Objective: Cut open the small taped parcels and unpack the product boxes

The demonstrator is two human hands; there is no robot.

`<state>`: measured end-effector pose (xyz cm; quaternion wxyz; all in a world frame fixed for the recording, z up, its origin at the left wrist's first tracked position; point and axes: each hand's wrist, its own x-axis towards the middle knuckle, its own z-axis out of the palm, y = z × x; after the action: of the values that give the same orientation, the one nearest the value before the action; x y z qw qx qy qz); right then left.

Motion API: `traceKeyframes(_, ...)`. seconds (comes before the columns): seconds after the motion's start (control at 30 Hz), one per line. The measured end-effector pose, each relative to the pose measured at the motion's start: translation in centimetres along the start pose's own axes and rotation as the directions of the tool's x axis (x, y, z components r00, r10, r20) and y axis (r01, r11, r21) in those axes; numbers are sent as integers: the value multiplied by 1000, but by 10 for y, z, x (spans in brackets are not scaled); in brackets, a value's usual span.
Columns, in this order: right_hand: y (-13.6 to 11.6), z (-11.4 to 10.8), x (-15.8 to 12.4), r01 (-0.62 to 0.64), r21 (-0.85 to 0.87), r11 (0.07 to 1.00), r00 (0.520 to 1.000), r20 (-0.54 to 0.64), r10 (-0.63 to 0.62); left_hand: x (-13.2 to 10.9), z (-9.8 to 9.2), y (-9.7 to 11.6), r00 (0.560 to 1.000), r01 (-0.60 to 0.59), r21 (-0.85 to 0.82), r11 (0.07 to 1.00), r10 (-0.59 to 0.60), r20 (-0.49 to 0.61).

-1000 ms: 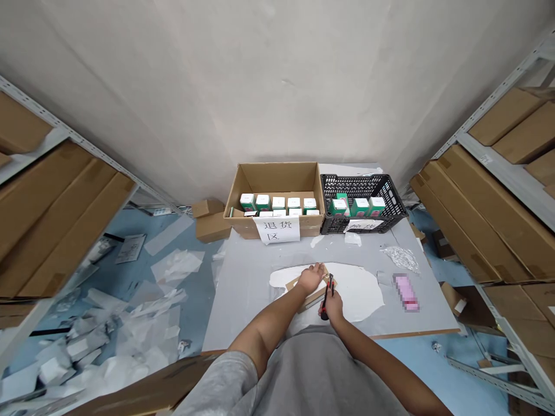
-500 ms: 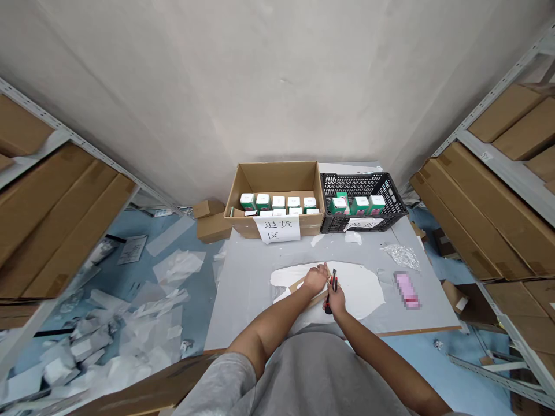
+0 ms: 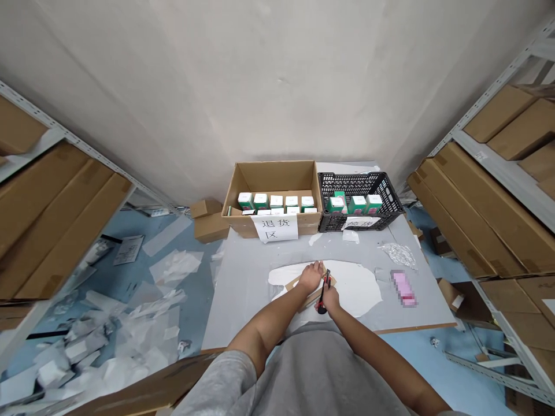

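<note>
One strip of brown cardboard (image 3: 309,299) is lying at 12 o'clock on an irregular white sheet (image 3: 355,292), with the left hand (image 3: 310,277) pressing flat on it, fingers open. Just beside it, the right hand (image 3: 330,299) is closed around a red-and-black utility knife (image 3: 323,294), whose tip is touching the cardboard. The grey bench (image 3: 243,306) is carrying everything. At 2 o'clock, a pixelated pink item (image 3: 403,288) is lying near crumpled clear plastic (image 3: 398,255). At 12 o'clock, a paper sign (image 3: 274,227) is hanging on an open cardboard box (image 3: 273,179) that is holding rows of white-and-green cartons (image 3: 271,201). At 1 o'clock, a black plastic crate (image 3: 355,185) is standing against the box with more cartons (image 3: 351,203) inside. Loaded metal shelves (image 3: 481,136) are rising at 2 o'clock, and white scraps (image 3: 173,266) are littering the blue floor at 10 o'clock.
</note>
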<state>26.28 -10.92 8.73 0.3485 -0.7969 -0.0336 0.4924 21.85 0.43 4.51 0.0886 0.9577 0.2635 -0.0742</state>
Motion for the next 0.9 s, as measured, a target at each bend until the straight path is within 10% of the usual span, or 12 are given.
traceKeyframes(0.9, -10, -3, -4, 80, -131, 988, 996, -35, -85, 1, 10, -10, 999, -37, -65, 997, 34, -42)
